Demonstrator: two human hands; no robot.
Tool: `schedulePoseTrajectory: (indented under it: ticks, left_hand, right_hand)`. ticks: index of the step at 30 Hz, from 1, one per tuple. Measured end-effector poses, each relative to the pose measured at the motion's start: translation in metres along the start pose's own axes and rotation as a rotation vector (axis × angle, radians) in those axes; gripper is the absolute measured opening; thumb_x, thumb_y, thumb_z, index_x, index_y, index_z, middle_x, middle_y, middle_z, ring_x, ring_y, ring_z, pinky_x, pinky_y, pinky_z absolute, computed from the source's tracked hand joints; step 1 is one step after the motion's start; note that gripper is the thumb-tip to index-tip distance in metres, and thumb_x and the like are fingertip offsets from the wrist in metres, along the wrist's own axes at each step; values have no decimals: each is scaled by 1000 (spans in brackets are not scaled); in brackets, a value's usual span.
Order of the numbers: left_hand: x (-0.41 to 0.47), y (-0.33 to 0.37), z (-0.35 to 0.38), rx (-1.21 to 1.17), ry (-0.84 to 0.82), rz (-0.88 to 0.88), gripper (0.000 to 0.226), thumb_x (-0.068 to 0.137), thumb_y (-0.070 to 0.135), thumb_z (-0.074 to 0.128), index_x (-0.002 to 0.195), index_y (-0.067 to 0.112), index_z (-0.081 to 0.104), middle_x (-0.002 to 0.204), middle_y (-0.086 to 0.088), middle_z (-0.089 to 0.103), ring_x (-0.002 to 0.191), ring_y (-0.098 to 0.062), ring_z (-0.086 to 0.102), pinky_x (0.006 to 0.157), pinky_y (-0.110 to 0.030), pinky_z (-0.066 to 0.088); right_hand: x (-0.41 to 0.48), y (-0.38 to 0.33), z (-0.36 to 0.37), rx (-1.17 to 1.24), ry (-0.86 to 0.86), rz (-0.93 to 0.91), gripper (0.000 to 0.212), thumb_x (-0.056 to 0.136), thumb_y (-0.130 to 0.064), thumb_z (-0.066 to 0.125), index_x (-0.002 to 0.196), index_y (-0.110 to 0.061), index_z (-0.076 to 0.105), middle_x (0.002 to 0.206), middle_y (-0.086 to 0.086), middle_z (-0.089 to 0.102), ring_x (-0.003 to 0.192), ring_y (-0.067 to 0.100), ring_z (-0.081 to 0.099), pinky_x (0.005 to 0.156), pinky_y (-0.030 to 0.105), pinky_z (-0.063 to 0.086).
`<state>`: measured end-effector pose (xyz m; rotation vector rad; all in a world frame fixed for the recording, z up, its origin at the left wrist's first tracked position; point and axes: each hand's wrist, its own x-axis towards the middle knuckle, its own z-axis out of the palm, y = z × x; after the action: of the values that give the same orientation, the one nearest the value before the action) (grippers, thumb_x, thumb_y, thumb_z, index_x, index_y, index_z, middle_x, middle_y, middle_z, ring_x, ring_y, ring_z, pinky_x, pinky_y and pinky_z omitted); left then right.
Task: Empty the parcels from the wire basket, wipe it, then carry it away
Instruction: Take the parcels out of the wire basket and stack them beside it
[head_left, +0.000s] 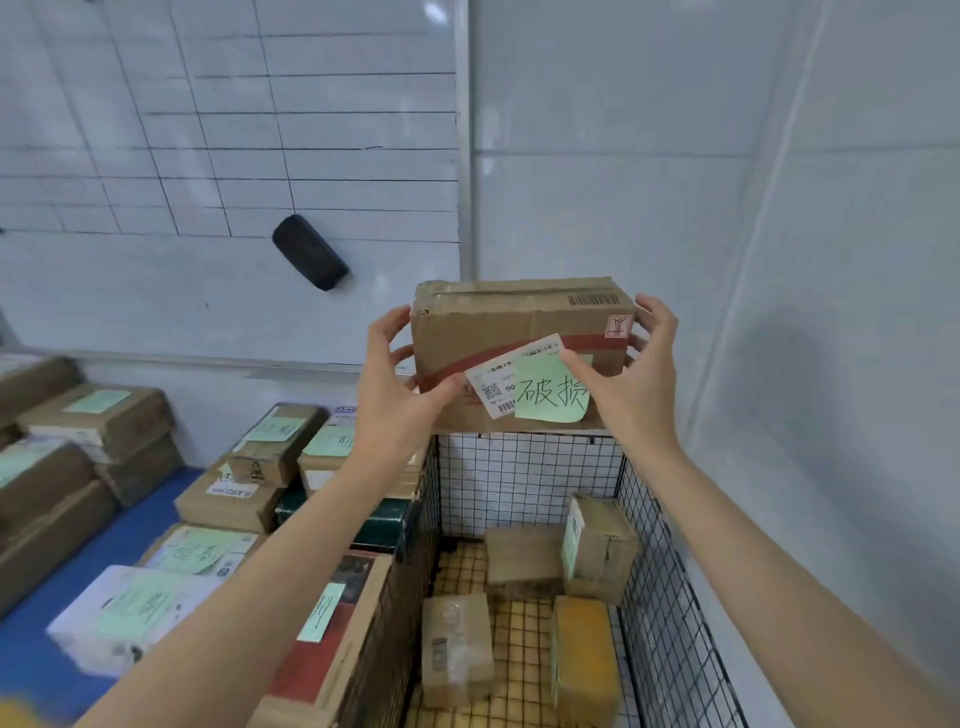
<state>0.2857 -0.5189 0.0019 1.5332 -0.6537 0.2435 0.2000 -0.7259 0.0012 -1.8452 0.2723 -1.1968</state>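
While left hand (395, 384) and right hand (631, 379) grip parcel (498, 322) ends, fingers (397, 318) curled, parcel hangs at wire basket (524, 483) back rim.

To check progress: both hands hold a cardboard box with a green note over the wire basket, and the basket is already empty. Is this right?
Not quite. In the head view the left hand and right hand hold the box with its green note over the wire basket, but four parcels lie inside it.

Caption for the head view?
Left hand and right hand hold a brown cardboard parcel at the rim of the black wire basket.
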Motion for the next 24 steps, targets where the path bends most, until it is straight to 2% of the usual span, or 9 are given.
schedulePoseTrajectory:
  ticks: [2, 5, 9, 12, 15, 18, 20, 23, 24]
  left_hand:
    - [3, 8, -12, -62, 67, 10, 74, 76, 9, 83, 134, 25, 39, 132, 15, 50, 120, -1, 52, 89, -18, 53]
    - [4, 24, -30, -95, 122, 54, 59, 77, 8, 81, 123, 20, 46, 122, 14, 57, 117, 4, 54, 93, -20, 53]
    - [5, 38, -60, -91, 150, 94, 55, 75, 15, 83, 119, 23, 51, 119, 9, 62, 115, 2, 56, 94, -26, 53]
    - [5, 49, -86, -59, 160, 115, 63, 72, 25, 84, 121, 37, 47, 121, 21, 57, 109, 10, 55, 81, -10, 49]
    - [3, 52, -118, -70, 171, 115, 72, 80, 15, 80, 134, 39, 40, 129, 14, 50, 112, 0, 55, 70, -8, 51]
    - [2, 53, -151, -71, 168, 86, 84, 78, 21, 79, 143, 45, 32, 135, 8, 46, 118, -16, 56, 76, -23, 59]
    - [-1, 57, -181, -51, 177, 106, 87, 78, 22, 79, 145, 48, 30, 137, 8, 46, 120, -19, 56, 77, -25, 59]
    - [-9, 63, -232, -34, 206, 146, 86, 78, 23, 83, 143, 47, 32, 136, 12, 49, 117, -14, 59, 76, -26, 59]
    - [-12, 66, -250, -37, 221, 155, 85, 75, 26, 83, 141, 46, 34, 136, 13, 51, 115, -13, 60, 78, -29, 59]
  right_hand:
    - [2, -12, 2, 64, 17, -15, 77, 73, -15, 87, 131, -18, 37, 125, -12, 51, 105, -13, 53, 78, 1, 43]
    - [5, -31, 11, 107, 24, -68, 69, 73, -16, 88, 125, -18, 42, 120, -12, 55, 114, 0, 55, 85, 2, 43]
    - [2, -56, 30, 153, -6, -156, 63, 80, -20, 82, 128, -26, 42, 122, -18, 55, 112, -10, 53, 88, 9, 46]
    - [-4, -74, 49, 168, -51, -206, 68, 88, -29, 74, 143, -35, 35, 140, -11, 39, 123, -5, 45, 96, 15, 45]
    - [-12, -95, 74, 203, -144, -218, 76, 91, -30, 67, 149, -43, 21, 138, -6, 29, 120, -14, 42, 87, 2, 43]
    - [-20, -113, 94, 190, -238, -235, 81, 90, -38, 64, 152, -47, 13, 137, -5, 35, 120, -12, 44, 88, 1, 43]
    - [-28, -132, 112, 209, -287, -253, 85, 87, -42, 63, 153, -48, 10, 138, -8, 38, 122, -12, 43, 96, 9, 45]
    - [-46, -163, 142, 256, -365, -275, 86, 84, -49, 63, 148, -59, 6, 146, -23, 39, 133, -4, 42, 109, 36, 45]
    - [-52, -173, 153, 269, -393, -272, 86, 84, -48, 63, 147, -59, 6, 143, -31, 40, 129, -10, 43, 107, 33, 46]
